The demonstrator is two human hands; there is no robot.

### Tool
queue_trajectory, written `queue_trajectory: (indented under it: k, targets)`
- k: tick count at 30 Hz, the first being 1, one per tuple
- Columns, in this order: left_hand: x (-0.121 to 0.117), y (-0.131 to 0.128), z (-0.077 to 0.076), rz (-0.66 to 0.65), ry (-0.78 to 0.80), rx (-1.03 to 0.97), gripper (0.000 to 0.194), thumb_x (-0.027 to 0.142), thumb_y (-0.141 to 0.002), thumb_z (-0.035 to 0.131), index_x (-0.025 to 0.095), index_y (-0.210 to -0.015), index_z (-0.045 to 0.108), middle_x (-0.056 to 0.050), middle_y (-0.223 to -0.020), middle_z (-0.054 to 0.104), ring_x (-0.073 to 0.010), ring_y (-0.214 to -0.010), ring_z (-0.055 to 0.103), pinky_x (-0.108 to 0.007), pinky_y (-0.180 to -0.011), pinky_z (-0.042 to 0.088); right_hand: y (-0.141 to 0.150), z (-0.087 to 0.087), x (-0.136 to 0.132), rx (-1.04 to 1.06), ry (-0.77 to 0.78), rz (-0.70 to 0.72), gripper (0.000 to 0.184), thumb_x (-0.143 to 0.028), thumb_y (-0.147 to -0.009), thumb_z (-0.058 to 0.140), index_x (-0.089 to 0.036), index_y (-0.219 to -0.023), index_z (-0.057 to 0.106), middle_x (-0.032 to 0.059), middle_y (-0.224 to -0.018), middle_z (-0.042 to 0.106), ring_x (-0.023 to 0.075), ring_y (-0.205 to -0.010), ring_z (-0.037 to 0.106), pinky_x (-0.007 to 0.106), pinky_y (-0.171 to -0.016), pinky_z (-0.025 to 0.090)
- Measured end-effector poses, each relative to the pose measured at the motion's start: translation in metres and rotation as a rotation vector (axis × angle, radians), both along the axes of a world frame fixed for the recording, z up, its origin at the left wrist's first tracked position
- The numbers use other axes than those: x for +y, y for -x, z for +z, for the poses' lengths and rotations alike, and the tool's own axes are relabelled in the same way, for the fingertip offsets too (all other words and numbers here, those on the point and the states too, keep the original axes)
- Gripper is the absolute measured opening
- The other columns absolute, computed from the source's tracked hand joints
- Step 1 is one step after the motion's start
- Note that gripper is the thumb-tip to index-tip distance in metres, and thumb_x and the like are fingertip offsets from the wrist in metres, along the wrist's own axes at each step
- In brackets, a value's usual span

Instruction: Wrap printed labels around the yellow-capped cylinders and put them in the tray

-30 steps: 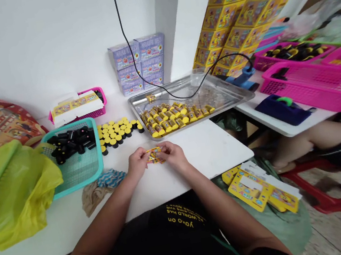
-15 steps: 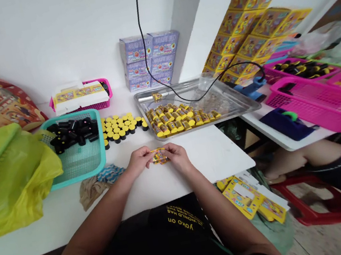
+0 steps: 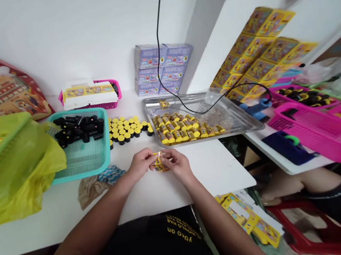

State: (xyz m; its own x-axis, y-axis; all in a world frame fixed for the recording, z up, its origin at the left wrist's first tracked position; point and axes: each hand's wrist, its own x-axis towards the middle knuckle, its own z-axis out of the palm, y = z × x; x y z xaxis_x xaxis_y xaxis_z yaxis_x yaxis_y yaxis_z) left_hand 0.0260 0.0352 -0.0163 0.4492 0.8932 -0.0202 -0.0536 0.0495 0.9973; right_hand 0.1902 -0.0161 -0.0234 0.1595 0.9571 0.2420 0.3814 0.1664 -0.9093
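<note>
My left hand [image 3: 140,164] and my right hand [image 3: 177,165] meet over the white table [image 3: 212,168], pinching a small shiny yellow printed wrapper [image 3: 159,163] between them. Its surface catches the light; whether anything is inside cannot be made out. Just beyond them stand several black cylinders with yellow tops [image 3: 124,129]. To their right, a metal tray [image 3: 236,111] bears several wrapped yellow pieces [image 3: 175,127] in rows. At the left, a teal basket [image 3: 79,163] holds a pile of loose black pieces [image 3: 80,128].
A crumpled cloth [image 3: 91,190] lies left of my forearm. A yellow-green bag [image 3: 32,169] covers the table's left side. Purple boxes [image 3: 160,67] and stacked yellow boxes [image 3: 252,51] stand behind. A black cable [image 3: 157,37] hangs across the tray. At right are pink baskets [image 3: 325,126] and another person's leg [image 3: 299,181].
The wrapper has turned and bunched between my fingers, showing a bright glint instead of its flat printed face. My hands stay together in about the same place. The view has shifted and tilted slightly.
</note>
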Motion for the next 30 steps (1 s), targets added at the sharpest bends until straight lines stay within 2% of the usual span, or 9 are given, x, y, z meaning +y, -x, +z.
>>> queue_trajectory:
  k: [3,6,8,12,15,18,21,25,30]
  targets:
    - [0.000,0.001,0.004,0.049,0.092,-0.063,0.036,0.046,-0.068,0.073,0.015,-0.076,0.056,0.004,-0.051,0.055,-0.0079,-0.041,0.049,-0.018,-0.036,0.029,0.009,0.000,0.011,0.217,0.055,0.052,0.032,-0.039,-0.073,0.068,-0.020,-0.096,0.058,-0.0046,-0.064,0.054,0.0115,-0.053,0.049,0.025,-0.053,0.042]
    - [0.002,0.003,0.004,0.095,0.207,-0.090,0.035,0.042,-0.066,0.076,0.013,-0.080,0.062,0.000,-0.063,0.062,-0.0103,-0.050,0.057,-0.018,-0.038,0.033,0.009,0.005,0.027,0.146,0.049,0.101,0.030,-0.039,-0.074,0.067,-0.020,-0.095,0.057,-0.0046,-0.063,0.054,0.0125,-0.054,0.049,0.026,-0.055,0.042]
    - [0.005,0.004,0.002,0.149,0.237,-0.091,0.031,0.040,-0.068,0.074,0.012,-0.074,0.064,-0.003,-0.065,0.064,-0.0112,-0.053,0.059,-0.018,-0.039,0.032,0.006,0.014,0.042,-0.075,0.015,0.134,0.021,-0.038,-0.080,0.060,-0.019,-0.090,0.060,-0.0005,-0.069,0.058,0.0156,-0.062,0.054,0.029,-0.062,0.045]
    - [0.011,0.007,-0.003,0.280,0.208,-0.036,0.026,0.037,-0.070,0.072,0.012,-0.067,0.066,-0.004,-0.061,0.065,-0.0094,-0.048,0.056,-0.018,-0.038,0.027,0.003,0.041,0.088,-0.858,-0.140,0.100,0.017,-0.020,-0.083,0.053,-0.015,-0.093,0.067,0.0128,-0.096,0.063,0.0263,-0.097,0.053,0.038,-0.085,0.042]
    - [0.014,0.008,-0.005,0.285,0.181,-0.006,0.027,0.037,-0.067,0.074,0.013,-0.060,0.063,-0.001,-0.055,0.061,-0.0090,-0.046,0.054,-0.018,-0.037,0.026,0.014,0.056,0.122,-1.356,-0.107,0.171,0.028,-0.010,-0.078,0.053,-0.013,-0.101,0.068,0.0183,-0.110,0.059,0.0322,-0.110,0.045,0.042,-0.087,0.038]
    - [0.016,0.008,-0.007,0.283,0.163,-0.003,0.030,0.038,-0.062,0.076,0.014,-0.056,0.060,0.002,-0.047,0.054,-0.0089,-0.044,0.050,-0.019,-0.038,0.026,0.031,0.059,0.144,-1.619,-0.041,0.254,0.031,-0.012,-0.075,0.057,-0.012,-0.104,0.068,0.0198,-0.113,0.059,0.0338,-0.109,0.045,0.045,-0.087,0.037]
    - [0.016,0.009,-0.007,0.291,0.131,0.008,0.035,0.040,-0.056,0.079,0.015,-0.053,0.056,0.004,-0.045,0.052,-0.0082,-0.042,0.047,-0.019,-0.039,0.026,0.043,0.054,0.154,-1.716,-0.014,0.267,0.030,-0.013,-0.080,0.052,-0.010,-0.105,0.068,0.0224,-0.113,0.059,0.0355,-0.107,0.046,0.048,-0.085,0.037]
    - [0.015,0.009,-0.008,0.284,0.085,0.011,0.041,0.044,-0.052,0.081,0.016,-0.054,0.050,0.005,-0.046,0.049,-0.0091,-0.045,0.047,-0.020,-0.042,0.029,0.045,0.051,0.155,-1.709,-0.010,0.299,0.035,-0.009,-0.086,0.040,-0.010,-0.105,0.069,0.0234,-0.115,0.059,0.0356,-0.108,0.046,0.048,-0.082,0.038]
    - [0.017,0.011,-0.014,0.252,-0.127,0.105,0.036,0.040,-0.060,0.076,0.016,-0.056,0.049,0.005,-0.051,0.049,-0.0080,-0.049,0.042,-0.021,-0.048,0.030,0.036,0.063,0.142,-1.580,-0.009,0.351,0.029,-0.009,-0.082,0.049,-0.010,-0.105,0.067,0.0215,-0.114,0.060,0.0330,-0.109,0.046,0.043,-0.084,0.039]
